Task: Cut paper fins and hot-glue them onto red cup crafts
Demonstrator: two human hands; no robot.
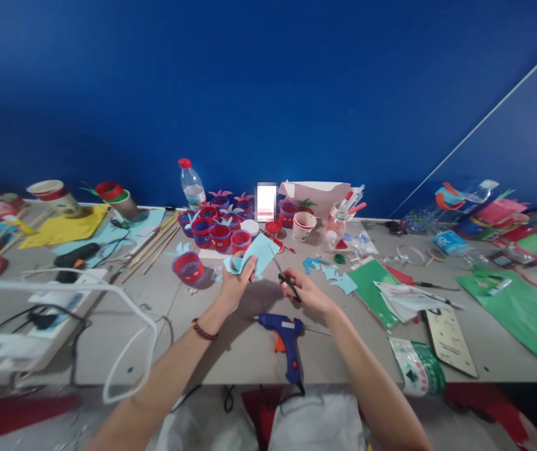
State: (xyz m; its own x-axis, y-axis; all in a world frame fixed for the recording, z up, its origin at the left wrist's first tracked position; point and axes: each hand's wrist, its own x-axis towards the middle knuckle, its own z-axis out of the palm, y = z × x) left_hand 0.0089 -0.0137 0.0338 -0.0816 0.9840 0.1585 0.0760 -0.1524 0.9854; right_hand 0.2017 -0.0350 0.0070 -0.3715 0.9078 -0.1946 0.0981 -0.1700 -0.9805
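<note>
My left hand (241, 278) pinches a light blue sheet of paper (262, 252), whose left part is curled and cut. In my right hand (306, 290) is a pair of scissors (291, 287) with black handles; the blades point up and left beside the paper's right edge. Whether the blades touch the paper I cannot tell. Below both hands a blue hot glue gun (287, 338) lies on the table. Light blue paper scraps (341, 279) lie right of my right hand. Left of my left hand stands a red and purple paper cup (188, 267) with light blue paper leaves.
Several decorated cups (220, 237) stand behind my hands, near a plastic bottle (192, 186) and a white paper cup (303, 225). A power strip (56, 322) and white cable (130, 297) lie left. Green paper (522, 316) and a metal plate (450, 341) lie right.
</note>
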